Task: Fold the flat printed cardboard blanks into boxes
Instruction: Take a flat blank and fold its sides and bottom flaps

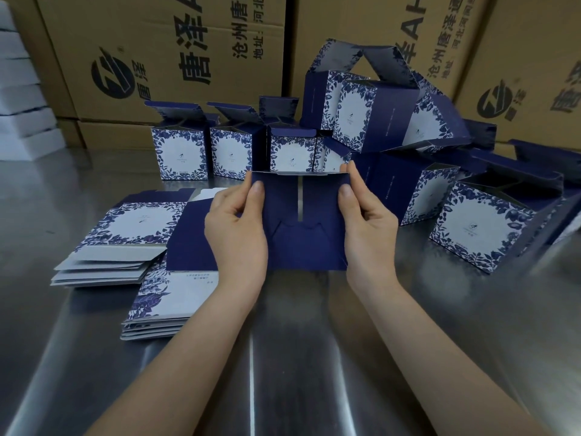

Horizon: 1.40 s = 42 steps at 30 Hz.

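Box (301,243) sits between hands, flap side facing us, seam vertical. Left hand (235,234) pinches left edge, right hand (367,228) right edge, thumbs in front.

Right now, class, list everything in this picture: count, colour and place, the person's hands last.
Half-folded box: one, dark blue, held up at centre.
Flat blank stacks: two, blue-and-white, on the table, left.
Folded boxes: many, count unclear, blue-and-white, row behind, pile at right.
Shipping cartons: several, brown, stacked along the back.
White blocks: one stack, white, far left.
Table: one, shiny metal, under everything.
Left hand: one, grip on the box's left edge.
Right hand: one, grip on its right edge.
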Each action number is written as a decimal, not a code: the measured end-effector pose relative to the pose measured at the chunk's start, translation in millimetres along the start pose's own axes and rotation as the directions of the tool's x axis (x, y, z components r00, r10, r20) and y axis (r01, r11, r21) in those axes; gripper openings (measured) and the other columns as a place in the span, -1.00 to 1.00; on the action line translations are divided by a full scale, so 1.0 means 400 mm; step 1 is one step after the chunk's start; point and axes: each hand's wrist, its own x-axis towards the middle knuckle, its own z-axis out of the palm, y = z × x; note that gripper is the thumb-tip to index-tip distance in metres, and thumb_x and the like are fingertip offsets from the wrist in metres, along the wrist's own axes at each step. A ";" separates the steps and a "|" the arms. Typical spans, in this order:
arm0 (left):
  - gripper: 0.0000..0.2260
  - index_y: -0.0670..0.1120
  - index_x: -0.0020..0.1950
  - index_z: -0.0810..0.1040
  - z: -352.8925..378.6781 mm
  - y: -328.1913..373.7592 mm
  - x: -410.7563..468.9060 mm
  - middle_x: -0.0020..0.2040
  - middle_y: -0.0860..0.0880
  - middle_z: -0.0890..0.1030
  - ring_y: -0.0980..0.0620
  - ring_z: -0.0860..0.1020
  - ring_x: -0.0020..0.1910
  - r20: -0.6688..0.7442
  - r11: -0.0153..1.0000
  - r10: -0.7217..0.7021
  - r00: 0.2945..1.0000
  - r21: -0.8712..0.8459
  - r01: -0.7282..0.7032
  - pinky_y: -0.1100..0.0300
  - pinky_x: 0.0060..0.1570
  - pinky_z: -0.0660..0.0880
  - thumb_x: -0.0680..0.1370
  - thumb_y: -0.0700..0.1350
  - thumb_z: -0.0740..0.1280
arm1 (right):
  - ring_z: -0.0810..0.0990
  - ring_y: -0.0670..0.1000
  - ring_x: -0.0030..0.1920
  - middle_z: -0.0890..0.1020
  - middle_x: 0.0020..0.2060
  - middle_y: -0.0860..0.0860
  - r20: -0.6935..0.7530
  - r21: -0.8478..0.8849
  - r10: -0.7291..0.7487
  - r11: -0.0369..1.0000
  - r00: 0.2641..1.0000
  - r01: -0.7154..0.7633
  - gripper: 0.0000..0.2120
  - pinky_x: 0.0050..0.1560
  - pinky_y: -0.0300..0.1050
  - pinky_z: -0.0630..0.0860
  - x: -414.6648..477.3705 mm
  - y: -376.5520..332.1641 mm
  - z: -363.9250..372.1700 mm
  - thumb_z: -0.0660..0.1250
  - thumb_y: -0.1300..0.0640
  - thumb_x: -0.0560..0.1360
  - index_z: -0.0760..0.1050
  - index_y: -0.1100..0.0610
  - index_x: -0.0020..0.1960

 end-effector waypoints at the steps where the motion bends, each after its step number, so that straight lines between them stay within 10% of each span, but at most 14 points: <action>1: -0.75 -0.09 0.28 0.61 -0.001 -0.002 0.001 0.00 0.09 0.57 0.41 0.50 -0.08 0.022 1.000 0.003 1.000 0.000 -0.003 0.53 0.01 0.35 0.63 -0.12 0.31 | 0.42 -0.24 0.37 0.52 0.34 -0.15 0.037 0.002 0.014 1.000 0.999 -0.014 -0.66 0.45 -0.17 0.32 0.001 -0.001 -0.003 0.26 0.20 0.61 0.46 -0.03 0.36; 8: -0.61 -0.05 0.48 0.41 -0.023 -0.011 0.016 0.44 0.09 0.45 0.20 0.37 0.43 0.256 0.998 -0.032 0.966 -0.036 0.043 0.10 0.47 0.28 0.65 -0.24 0.21 | 0.33 -0.12 0.46 0.45 0.41 -0.14 0.097 0.012 0.039 0.999 0.994 -0.040 -0.54 0.52 0.07 0.22 0.007 0.002 -0.011 0.18 0.16 0.55 0.37 -0.04 0.44; 13: -0.60 0.00 0.50 0.37 -0.016 -0.012 0.018 0.12 0.40 0.58 0.38 0.52 0.18 0.303 0.995 -0.047 0.952 -0.073 0.072 0.37 0.17 0.45 0.67 -0.21 0.21 | 0.41 -0.12 0.41 0.50 0.37 -0.11 0.062 0.061 0.050 0.997 0.997 -0.053 -0.59 0.46 0.01 0.33 0.011 -0.008 -0.012 0.20 0.24 0.62 0.44 -0.21 0.30; 19: -0.47 0.06 0.60 0.14 -0.032 -0.013 0.027 0.26 0.39 0.52 0.35 0.47 0.29 0.545 0.980 -0.046 0.837 -0.136 0.142 0.40 0.14 0.46 0.67 -0.22 0.19 | 0.62 -0.08 0.18 0.68 0.12 -0.06 -0.025 0.207 0.088 0.975 0.996 -0.081 -0.70 0.12 -0.20 0.57 0.026 -0.036 -0.027 0.29 0.32 0.58 0.54 0.02 0.22; 32: -0.46 0.13 0.59 0.12 -0.022 -0.013 0.011 0.47 0.16 0.40 0.18 0.42 0.41 0.478 0.965 0.021 0.878 -0.238 0.106 0.04 0.44 0.33 0.63 -0.08 0.19 | 0.40 -0.04 0.43 0.45 0.43 -0.03 0.166 0.087 0.055 0.994 0.985 -0.071 -0.62 0.47 0.10 0.31 0.016 -0.035 -0.028 0.19 0.22 0.62 0.44 -0.15 0.33; 42: -0.38 0.15 0.60 0.04 -0.036 -0.011 0.022 0.45 0.22 0.41 0.21 0.46 0.36 0.541 0.962 -0.022 0.841 -0.217 0.165 0.13 0.37 0.42 0.61 -0.08 0.22 | 0.36 -0.08 0.46 0.36 0.48 -0.08 0.279 0.010 0.069 0.997 0.958 -0.075 -0.47 0.48 0.05 0.30 0.020 -0.039 -0.035 0.20 0.15 0.54 0.25 -0.13 0.48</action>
